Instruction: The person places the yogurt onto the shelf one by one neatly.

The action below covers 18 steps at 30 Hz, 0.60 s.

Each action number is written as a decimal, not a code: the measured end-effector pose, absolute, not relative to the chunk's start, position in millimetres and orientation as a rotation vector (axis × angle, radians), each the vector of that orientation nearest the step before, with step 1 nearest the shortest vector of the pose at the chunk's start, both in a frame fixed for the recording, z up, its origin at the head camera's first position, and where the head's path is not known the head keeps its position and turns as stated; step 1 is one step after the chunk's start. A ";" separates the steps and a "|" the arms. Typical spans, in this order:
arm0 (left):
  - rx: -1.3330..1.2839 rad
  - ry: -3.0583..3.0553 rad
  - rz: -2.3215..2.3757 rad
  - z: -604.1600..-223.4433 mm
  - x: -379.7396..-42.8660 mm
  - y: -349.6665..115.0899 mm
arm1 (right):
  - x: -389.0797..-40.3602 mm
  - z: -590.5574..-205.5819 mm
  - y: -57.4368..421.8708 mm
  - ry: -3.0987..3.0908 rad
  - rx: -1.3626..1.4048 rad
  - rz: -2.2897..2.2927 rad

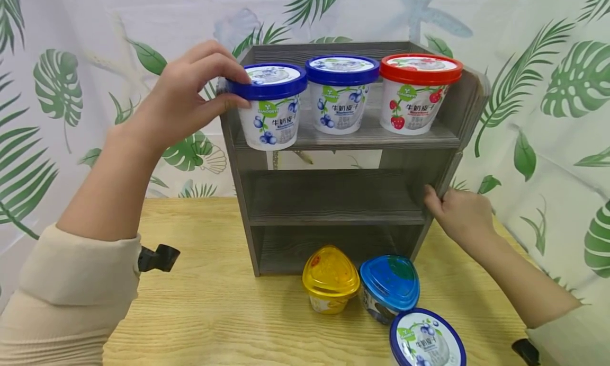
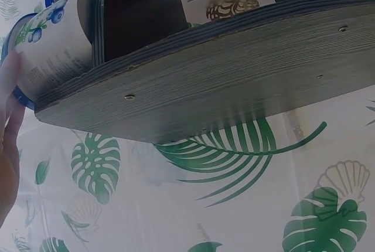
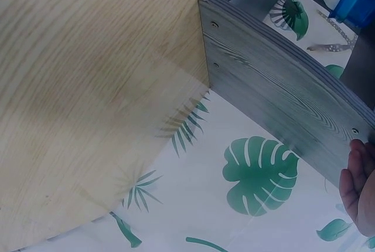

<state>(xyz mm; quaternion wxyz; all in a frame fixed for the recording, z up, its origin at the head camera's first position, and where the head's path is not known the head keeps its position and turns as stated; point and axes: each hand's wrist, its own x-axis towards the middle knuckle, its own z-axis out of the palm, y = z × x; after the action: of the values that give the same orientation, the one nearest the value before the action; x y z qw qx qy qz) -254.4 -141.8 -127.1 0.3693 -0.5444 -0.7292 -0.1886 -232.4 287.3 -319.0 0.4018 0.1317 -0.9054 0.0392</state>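
Left tub (image 1: 274,123): at the left end of the rack's (image 1: 333,194) top shelf (image 1: 376,139), nearer than its neighbours; whether the shelf bears its full weight I cannot tell.
Left hand (image 1: 190,96): pinches the lid's left rim narrowly, thumb lower, fingers above, which likely gives control from outside the row and leaves the label uncovered.
Right hand (image 1: 464,212): grips the right wall (image 3: 275,76), thumb inside, fingers outside, probably to brace the rack.
Shelf row: middle tub (image 1: 340,109), then red-lidded tub (image 1: 419,106) at right, upright, labels facing near.
Table (image 1: 190,297): yellow tub (image 1: 330,273) just before the rack, blue tub (image 1: 391,284) to its right, near tub (image 1: 427,342) nearest, partly out of frame.
Left wrist view: shows the left wall's (image 2: 176,82) outer face and the left tub jutting past its front edge; the head view hides that face.
Right wrist view: shows fingers against the right wall's screwed outer face; the head view shows the thumb instead.
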 end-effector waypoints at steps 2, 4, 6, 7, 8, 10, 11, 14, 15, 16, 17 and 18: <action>-1.403 -1.879 -0.471 -127.0 -255.3 -142.1 | -232.2 -319.1 287.2 -2.292 0.332 0.098; -1.402 -1.885 -0.462 -126.9 -255.8 -142.5 | -232.1 -319.2 287.0 -2.293 0.333 0.097; -1.395 -1.897 -0.463 -126.8 -256.2 -142.8 | -232.5 -319.1 286.5 -2.289 0.336 0.098; -1.390 -1.903 -0.467 -126.7 -256.2 -143.0 | -232.8 -318.9 286.1 -2.284 0.340 0.099; -1.384 -1.910 -0.471 -126.7 -256.2 -143.2 | -233.1 -319.0 285.8 -2.279 0.343 0.099; -1.371 -1.924 -0.474 -126.6 -256.4 -143.6 | -233.6 -318.6 285.0 -2.270 0.347 0.102; -1.365 -1.929 -0.471 -126.5 -256.6 -143.7 | -233.7 -318.8 284.8 -2.266 0.348 0.101; -1.344 -1.938 -0.452 -126.6 -258.5 -143.8 | -233.4 -318.6 284.7 -2.267 0.342 0.102; -1.336 -1.940 -0.443 -126.8 -259.5 -143.8 | -233.2 -318.5 284.9 -2.271 0.338 0.104; -1.329 -1.942 -0.436 -127.0 -260.6 -143.8 | -232.9 -318.5 285.2 -2.276 0.334 0.104; -1.322 -1.943 -0.427 -127.4 -261.6 -143.8 | -232.6 -318.8 285.6 -2.283 0.330 0.106; -1.314 -1.947 -0.424 -128.0 -262.6 -143.9 | -232.4 -318.9 286.0 -2.289 0.327 0.108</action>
<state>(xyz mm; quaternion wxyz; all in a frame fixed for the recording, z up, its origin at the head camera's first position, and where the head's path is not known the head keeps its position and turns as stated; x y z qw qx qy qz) -262.6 -143.9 -128.0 0.3687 -0.5118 -0.7582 -0.1650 -232.4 286.0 -318.9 0.4016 0.1292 -0.9056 0.0427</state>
